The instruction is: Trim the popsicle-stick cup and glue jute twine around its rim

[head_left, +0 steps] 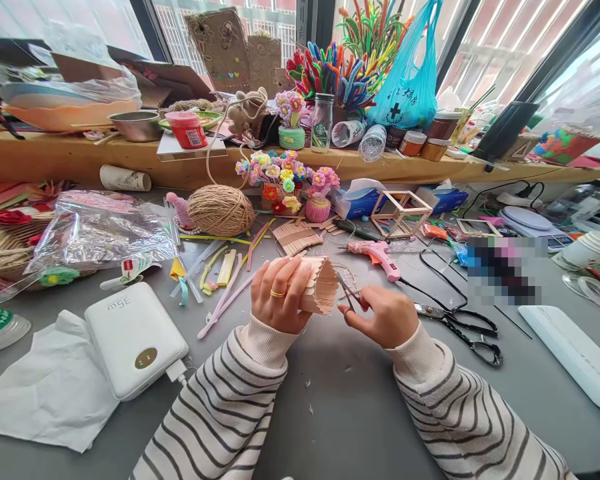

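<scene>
Head view: two hands trimming at the rim of a little stick cup, near centre of the grey surface (340, 400).

Nearest, striped sleeves lead up to the hands, and a white power bank (134, 337) lies to the left. The left hand (279, 293) is clamped round the stick cup (321, 285), holding it on its side just above the surface with its open mouth facing right. The right hand (380, 315) is closed on small scissors (349, 293), whose tips sit at the cup's rim; I cannot tell whether the blades are parted. It looks like a trimming step, and any snip here calls for a steady grip and a fine aim. The cup is a ring of pale flat sticks set edge to edge, hollow, with an uneven rim. Farther off lie black scissors (473, 330) to the right, a pink glue gun (377, 257), then a twine ball (221, 210).
</scene>
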A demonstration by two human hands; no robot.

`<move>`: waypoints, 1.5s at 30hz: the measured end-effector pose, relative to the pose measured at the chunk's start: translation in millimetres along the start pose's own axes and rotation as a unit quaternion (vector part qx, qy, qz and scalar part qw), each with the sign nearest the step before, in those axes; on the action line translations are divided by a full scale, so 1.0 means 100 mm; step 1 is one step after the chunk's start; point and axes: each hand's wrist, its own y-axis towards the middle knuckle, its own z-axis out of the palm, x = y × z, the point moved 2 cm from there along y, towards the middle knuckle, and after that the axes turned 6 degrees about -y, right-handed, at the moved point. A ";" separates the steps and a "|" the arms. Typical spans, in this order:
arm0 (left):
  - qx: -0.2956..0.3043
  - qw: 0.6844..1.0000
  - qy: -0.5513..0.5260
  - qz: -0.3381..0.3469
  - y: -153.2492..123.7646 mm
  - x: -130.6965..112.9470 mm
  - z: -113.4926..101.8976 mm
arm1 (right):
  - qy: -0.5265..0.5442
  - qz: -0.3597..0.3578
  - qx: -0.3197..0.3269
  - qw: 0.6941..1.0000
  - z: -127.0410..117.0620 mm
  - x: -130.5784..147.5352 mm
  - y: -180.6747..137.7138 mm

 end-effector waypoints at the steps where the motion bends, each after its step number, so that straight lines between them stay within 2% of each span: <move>1: 0.000 1.000 0.005 0.001 0.00 0.00 0.00 | -0.007 -0.001 -0.001 1.000 0.01 0.00 0.00; 14: -0.004 1.000 -0.016 -0.010 -0.01 0.02 0.01 | -0.050 -0.074 -0.060 0.994 0.01 0.00 0.02; 27: 0.003 0.998 -0.057 -0.030 0.03 0.05 -0.01 | -0.026 -0.079 -0.051 0.995 0.00 0.03 0.01; 36: 0.014 0.998 -0.055 -0.038 0.00 0.04 -0.01 | -0.016 -0.049 -0.031 0.998 0.00 0.01 0.00; 45: 0.007 0.997 -0.063 -0.034 0.02 0.03 0.00 | -0.036 -0.107 -0.063 0.992 -0.01 0.02 0.01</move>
